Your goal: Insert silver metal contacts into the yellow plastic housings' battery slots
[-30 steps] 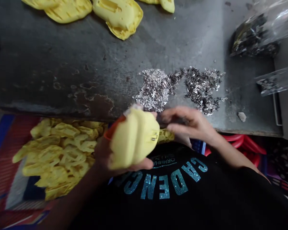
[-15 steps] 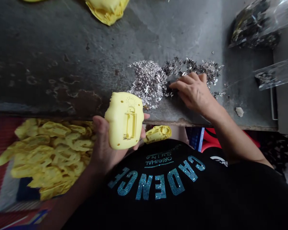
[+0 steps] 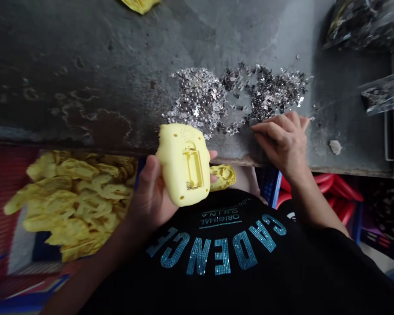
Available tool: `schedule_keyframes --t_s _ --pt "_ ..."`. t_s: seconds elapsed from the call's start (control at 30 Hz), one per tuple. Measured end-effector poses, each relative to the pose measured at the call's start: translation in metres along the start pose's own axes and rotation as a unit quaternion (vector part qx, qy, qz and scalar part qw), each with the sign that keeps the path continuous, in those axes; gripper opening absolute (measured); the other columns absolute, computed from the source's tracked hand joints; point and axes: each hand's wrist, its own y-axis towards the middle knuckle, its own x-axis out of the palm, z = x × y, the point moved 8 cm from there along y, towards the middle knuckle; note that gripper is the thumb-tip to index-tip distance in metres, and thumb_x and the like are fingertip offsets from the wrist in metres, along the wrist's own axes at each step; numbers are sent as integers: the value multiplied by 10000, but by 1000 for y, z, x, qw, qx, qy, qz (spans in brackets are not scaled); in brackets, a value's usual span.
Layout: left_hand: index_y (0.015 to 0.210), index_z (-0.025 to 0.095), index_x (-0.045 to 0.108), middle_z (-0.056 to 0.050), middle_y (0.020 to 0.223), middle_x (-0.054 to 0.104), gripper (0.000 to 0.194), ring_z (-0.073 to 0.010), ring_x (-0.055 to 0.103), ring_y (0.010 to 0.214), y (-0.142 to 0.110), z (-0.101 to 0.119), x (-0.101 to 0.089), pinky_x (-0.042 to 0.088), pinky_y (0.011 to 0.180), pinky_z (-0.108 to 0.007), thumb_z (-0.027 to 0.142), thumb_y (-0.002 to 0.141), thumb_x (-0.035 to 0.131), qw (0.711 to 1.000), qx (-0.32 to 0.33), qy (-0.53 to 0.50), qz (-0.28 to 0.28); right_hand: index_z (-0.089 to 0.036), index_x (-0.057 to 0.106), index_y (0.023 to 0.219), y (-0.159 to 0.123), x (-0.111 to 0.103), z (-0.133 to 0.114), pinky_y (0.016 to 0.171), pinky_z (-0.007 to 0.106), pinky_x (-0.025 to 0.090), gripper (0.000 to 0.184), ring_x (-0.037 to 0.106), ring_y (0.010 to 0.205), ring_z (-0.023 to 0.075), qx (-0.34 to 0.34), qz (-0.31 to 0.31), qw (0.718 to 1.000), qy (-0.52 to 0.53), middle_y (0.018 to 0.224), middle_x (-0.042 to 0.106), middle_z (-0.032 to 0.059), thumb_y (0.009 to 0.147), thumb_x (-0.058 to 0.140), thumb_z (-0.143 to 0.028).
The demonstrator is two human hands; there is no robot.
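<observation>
Grey workbench [image 3: 85,65], yellow plastic casing [image 3: 182,164] in left hand [image 3: 147,201]

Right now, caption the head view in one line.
Left hand holds a yellow plastic casing; right hand sits beside scattered silvery metal pieces.

The yellow casing [image 3: 184,164] is hiding the left hand's [image 3: 147,197] palm, and the metal bits [image 3: 200,100] beyond it are showing too small to identify.
</observation>
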Motion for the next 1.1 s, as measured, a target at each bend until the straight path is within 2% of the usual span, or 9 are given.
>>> schedule_keyframes --t_s 0.17,0.27,0.37,0.43,0.53,0.63,0.73,0.87,1.1 --pt "1581 280 767 -141 1553 831 744 -387 830 1336 -1 -6 6 737 930 -405 804 1055 722 1000 -6 -8 -6 -329 762 1171 26 20 -3 1159 744 500 92 667 1257 381 -29 -26 999 -24 1236 784 73 1147 684 -372" --pt "1574 260 772 -134 1520 847 768 -348 868 1174 0 -4 11 729 864 -377 820 1053 701 1000 17 -6 8 -306 773 1135 36 28 0 1167 763 495 77 657 1306 413 -24 -57 998 -11 1289 788 90 1132 715 -358" --pt "1506 241 808 -134 1397 893 744 -259 861 884 1 -5 19 645 620 -281 826 1071 663 999 9 -32 32 -312 808 1129 38 16 -6 1171 749 513 110 684 1313 422 -15 -54 998 34 1272 808 94 1137 714 -367" --pt "1421 210 840 -164 1290 911 729 -231 838 776 3 -8 28 563 500 -240 825 1070 666 998 -19 -57 17 -326 825 1134 36 2 -17 1158 710 545 125 735 1240 393 -17 -50 994 96 1223 831 83 1138 723 -397" --pt "1384 225 842 -174 1222 912 701 -249 847 748 6 -14 40 565 459 -237 816 1025 728 995 -66 -73 -33 -360 816 1128 30 -15 -38 1077 632 606 114 802 1037 319 -26 -73 973 218 1112 868 35 1140 747 -449" --pt "1406 272 827 -145 1230 905 694 -282 862 770 6 -22 42 577 448 -250 825 995 744 991 -100 -71 -48 -397 804 1133 25 -19 -60 1019 581 636 96 824 966 289 -48 -114 949 292 1057 882 4 1133 761 -483" --pt "1393 275 819 -140 1262 891 715 -304 867 811 4 -28 45 576 442 -259 849 970 760 988 -113 -74 -73 -376 807 1132 24 -19 -76 974 536 634 149 819 989 285 -95 -137 946 279 1047 874 18 1142 733 -505" --pt "1354 254 817 -128 1201 879 662 -291 864 797 -1 -28 51 606 461 -263 805 988 792 982 -123 -94 -106 -286 778 1180 23 -21 -91 937 465 599 147 783 1002 254 -181 -145 946 227 1089 839 33 1187 671 -386" --pt "1387 214 799 -105 1070 873 656 -233 822 708 -3 -25 59 673 522 -291 748 1007 821 984 -120 -99 -91 -283 763 1223 23 -29 -104 960 458 591 190 727 993 231 -253 -149 946 137 1085 790 25 1231 601 -383"
